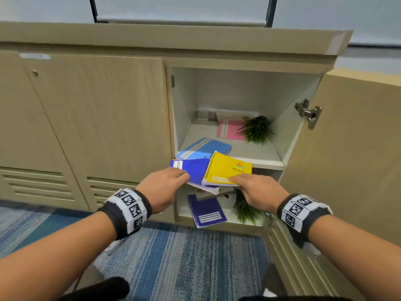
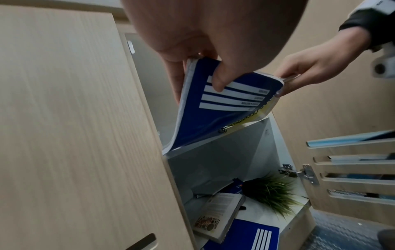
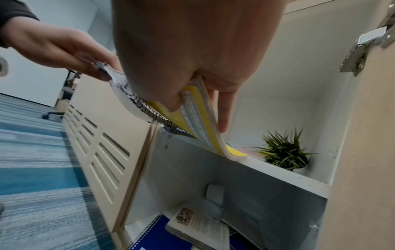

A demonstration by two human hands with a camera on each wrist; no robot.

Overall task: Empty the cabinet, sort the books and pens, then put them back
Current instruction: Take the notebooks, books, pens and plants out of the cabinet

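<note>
Left hand [image 1: 161, 187] pinches the blue notebook [image 1: 192, 168]; right hand [image 1: 258, 190] pinches the yellow notebook [image 1: 227, 168], spiral pointing away from the fingertips, far edge overlapping the shelf lip [image 1: 269, 163]; open shelf beyond.

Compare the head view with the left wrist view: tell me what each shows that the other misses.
Only the head view shows the upper shelf: a light blue notebook, a pink notebook and a small plant.

Only the left wrist view shows the underside of the held dark blue notebook with its white label lines, and a paperback book on the lower shelf.

Both show the left hand gripping the dark blue notebook, the right hand holding the yellow notebook, and the lower-shelf plant.
</note>
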